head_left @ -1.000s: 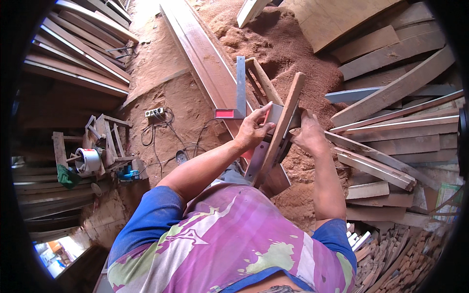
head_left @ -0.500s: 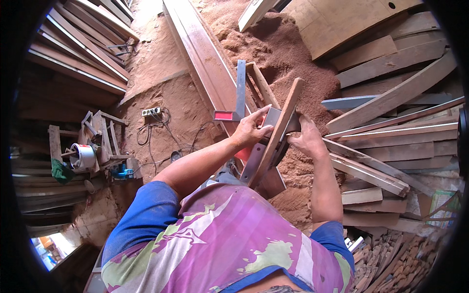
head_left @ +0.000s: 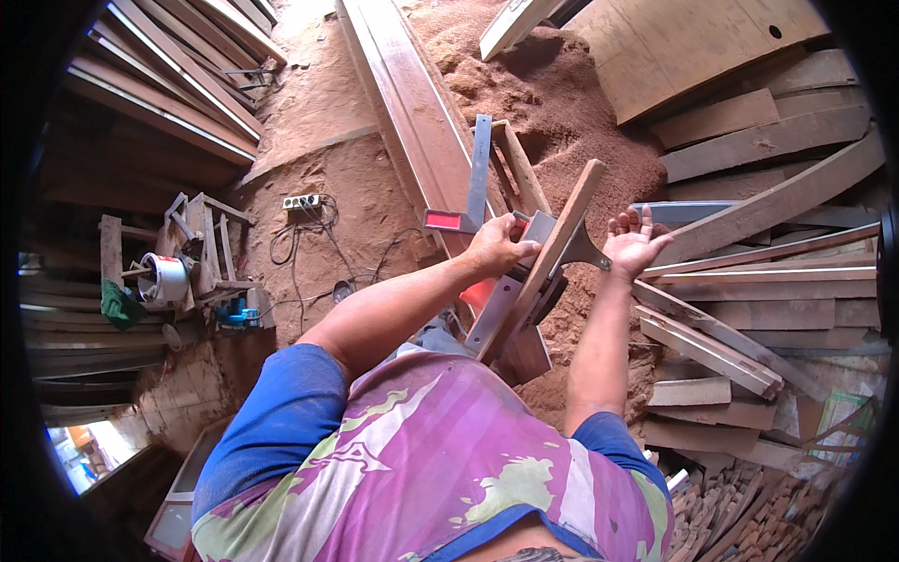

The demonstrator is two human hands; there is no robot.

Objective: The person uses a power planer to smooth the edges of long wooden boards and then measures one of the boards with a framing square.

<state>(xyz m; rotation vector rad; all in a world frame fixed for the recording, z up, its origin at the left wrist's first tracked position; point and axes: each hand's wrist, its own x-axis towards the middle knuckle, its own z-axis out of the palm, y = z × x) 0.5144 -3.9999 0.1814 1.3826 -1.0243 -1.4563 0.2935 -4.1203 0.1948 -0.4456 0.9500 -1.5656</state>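
An upturned power tool with flat silver sole plates, which looks like an electric planer, is in front of me. A long wooden strip runs slantwise along it, and a dark metal bracket sticks out on the right side. My left hand has its fingers bent round the far end of the planer, thumb on the metal plate. My right hand is open beside the bracket, palm up and fingers apart, holding nothing. A try square with a red-faced stock stands just beyond my left hand.
A long brown board stretches away from me, next to a heap of sawdust. Stacked planks fill the right side. Leftward are a power strip with tangled cables, a wooden stool frame and a white bucket.
My right hand has let go of the planer's right side, moved a little right and opened palm up. My left hand has kept its hold. The whole view has shifted slightly.
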